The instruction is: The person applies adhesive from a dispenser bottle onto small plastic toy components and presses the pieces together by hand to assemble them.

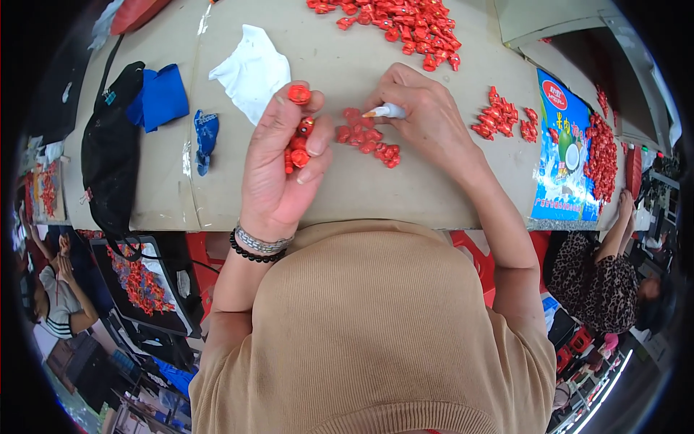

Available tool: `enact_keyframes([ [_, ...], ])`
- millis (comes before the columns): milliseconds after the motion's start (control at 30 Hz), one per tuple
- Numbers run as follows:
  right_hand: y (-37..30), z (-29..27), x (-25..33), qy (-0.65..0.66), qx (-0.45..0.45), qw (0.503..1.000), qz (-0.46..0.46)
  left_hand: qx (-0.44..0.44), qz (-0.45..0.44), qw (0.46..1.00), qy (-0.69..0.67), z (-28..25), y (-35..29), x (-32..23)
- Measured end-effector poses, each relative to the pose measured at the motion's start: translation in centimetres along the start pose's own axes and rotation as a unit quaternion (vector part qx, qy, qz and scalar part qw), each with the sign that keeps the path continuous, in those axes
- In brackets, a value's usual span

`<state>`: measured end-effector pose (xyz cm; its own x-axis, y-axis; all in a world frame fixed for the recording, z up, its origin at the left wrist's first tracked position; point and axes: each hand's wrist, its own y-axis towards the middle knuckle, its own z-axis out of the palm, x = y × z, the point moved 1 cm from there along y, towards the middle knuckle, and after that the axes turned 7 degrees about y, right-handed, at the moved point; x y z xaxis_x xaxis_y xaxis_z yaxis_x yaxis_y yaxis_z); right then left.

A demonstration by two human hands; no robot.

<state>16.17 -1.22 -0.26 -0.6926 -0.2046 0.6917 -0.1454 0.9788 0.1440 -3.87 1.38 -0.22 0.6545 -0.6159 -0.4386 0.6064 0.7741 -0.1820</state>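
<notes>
Several small, shiny red plastic figures (300, 145) are held in my left hand (271, 173), palm up. One of them stands up between the thumb and a fingertip; the others lie against the curled fingers. My right hand (430, 112) pinches a white paint pen (390, 111), its tan tip pointing left toward the left hand but apart from the held figures. Beneath the pen, a small cluster of the same red figures (369, 141) lies on the table (347, 195). The fingers of the left hand are slightly blurred.
A large heap of red figures (412, 29) lies at the far side, smaller groups (497, 116) to the right. White cloth (253, 69), blue cloth (163, 94) and a black bag (112, 148) lie left. A blue printed sheet (557, 155) is at right. Other people sit at both sides.
</notes>
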Motion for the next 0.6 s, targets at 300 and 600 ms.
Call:
enact_keyframes([
  [300, -2.1, -1.7, 0.3, 0.187, -0.137, 0.964, 0.133, 0.009, -0.037, 0.999, 0.015, 0.7, 0.2, 1.4],
  [600, -3.3, -1.7, 2.0, 0.568, -0.161, 0.781, 0.203, 0.021, -0.075, 0.992, 0.096, 1.5, 0.3, 2.9],
])
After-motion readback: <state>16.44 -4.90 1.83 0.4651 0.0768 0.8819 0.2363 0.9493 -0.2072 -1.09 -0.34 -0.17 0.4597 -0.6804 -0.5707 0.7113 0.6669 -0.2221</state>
